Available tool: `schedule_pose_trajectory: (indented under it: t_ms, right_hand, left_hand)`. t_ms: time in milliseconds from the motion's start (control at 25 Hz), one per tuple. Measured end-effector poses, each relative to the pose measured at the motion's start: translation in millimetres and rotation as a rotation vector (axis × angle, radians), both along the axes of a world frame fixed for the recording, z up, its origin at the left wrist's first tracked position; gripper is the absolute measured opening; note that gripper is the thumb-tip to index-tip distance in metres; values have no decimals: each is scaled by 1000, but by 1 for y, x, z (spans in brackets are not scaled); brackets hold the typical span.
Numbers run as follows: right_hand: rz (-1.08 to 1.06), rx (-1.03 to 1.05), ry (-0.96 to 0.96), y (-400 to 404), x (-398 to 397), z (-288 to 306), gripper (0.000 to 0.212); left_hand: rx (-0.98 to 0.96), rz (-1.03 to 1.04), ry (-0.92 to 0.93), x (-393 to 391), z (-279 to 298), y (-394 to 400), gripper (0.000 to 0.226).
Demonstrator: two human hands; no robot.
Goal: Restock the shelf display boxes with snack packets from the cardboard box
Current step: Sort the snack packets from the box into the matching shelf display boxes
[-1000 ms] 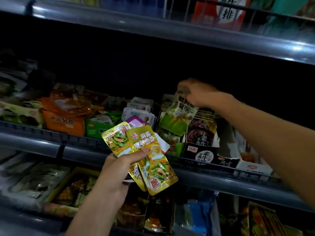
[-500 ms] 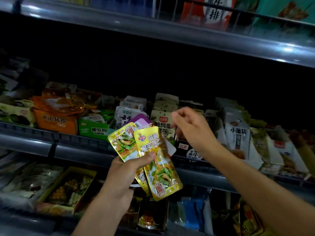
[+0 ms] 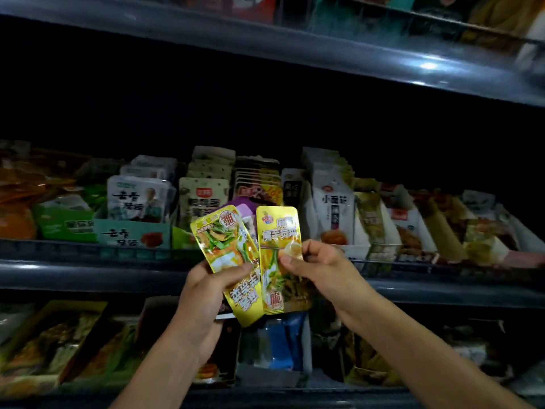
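I hold a small fan of snack packets in front of the middle shelf. My left hand (image 3: 206, 293) grips the bunch from below, thumb across an upside-down yellow packet (image 3: 227, 249); a purple-and-white packet (image 3: 246, 211) peeks out behind it. My right hand (image 3: 315, 264) pinches the right-hand yellow packet (image 3: 278, 231), thumb on its face. Behind them, display boxes (image 3: 132, 233) hold upright rows of packets on the middle shelf (image 3: 88, 274). The cardboard box is out of view.
An upper shelf edge (image 3: 324, 54) overhangs the dark gap above the display boxes. More display boxes with packets (image 3: 333, 208) run to the right along the middle shelf. The lower shelf holds a yellow tray of snacks (image 3: 53, 343) and blue packets (image 3: 283, 343).
My right hand came back from the shelf, where it had put a green packet, and now pinches the right yellow packet in my left hand. The camera view shifted right and up.
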State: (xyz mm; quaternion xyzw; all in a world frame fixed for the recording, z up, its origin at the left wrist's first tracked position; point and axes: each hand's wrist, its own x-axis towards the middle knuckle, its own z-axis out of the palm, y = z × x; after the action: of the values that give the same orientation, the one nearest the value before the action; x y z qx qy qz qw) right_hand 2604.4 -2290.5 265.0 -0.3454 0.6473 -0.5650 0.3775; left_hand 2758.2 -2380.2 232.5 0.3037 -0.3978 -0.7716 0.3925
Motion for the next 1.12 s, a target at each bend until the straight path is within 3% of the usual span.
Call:
schedule_pose_trajectory:
  t_ms: [120, 240, 320, 400, 520, 560, 640, 680, 760, 840, 920, 1040, 1120]
  right_hand:
    - [-151, -31, 50, 23, -36, 12, 17]
    - [-575, -249, 176, 31, -100, 28, 5]
    - [-745, -296, 296, 32, -147, 31, 6]
    - [-739, -146, 430, 26, -185, 21, 14]
    - [-599, 331, 805, 14, -201, -3, 12]
    - [-647, 345, 898, 12, -200, -6, 6]
    - [-787, 149, 982, 16, -173, -4, 22]
    - [-769, 16, 921, 19, -149, -3, 27]
    - [-515, -133, 665, 28, -90, -6, 23]
    - [-153, -131, 418, 37, -30, -18, 27]
    - [65, -121, 297, 39, 2, -32, 50]
    - [18, -116, 306, 32, 6, -49, 58]
    - [-33, -125, 82, 32, 1, -48, 44]
  left_hand:
    - [31, -16, 11, -28, -3, 11, 28]
    - [58, -34, 57, -37, -4, 10, 35]
    - [67, -35, 74, -39, -6, 8, 37]
    - [67, -44, 60, -40, -8, 8, 43]
    - [46, -69, 26, -42, -8, 11, 48]
    - [35, -79, 23, -42, -8, 12, 47]
    - [16, -83, 14, -41, -8, 12, 44]
    - [7, -85, 8, -40, -8, 12, 44]
    - [-20, -85, -16, -39, -10, 11, 46]
    - [-66, -79, -49, -39, -13, 14, 48]
    - [-89, -80, -74, -38, -16, 17, 50]
    - [-40, -111, -66, -33, -20, 19, 49]
    - [-22, -126, -31, -29, -17, 19, 43]
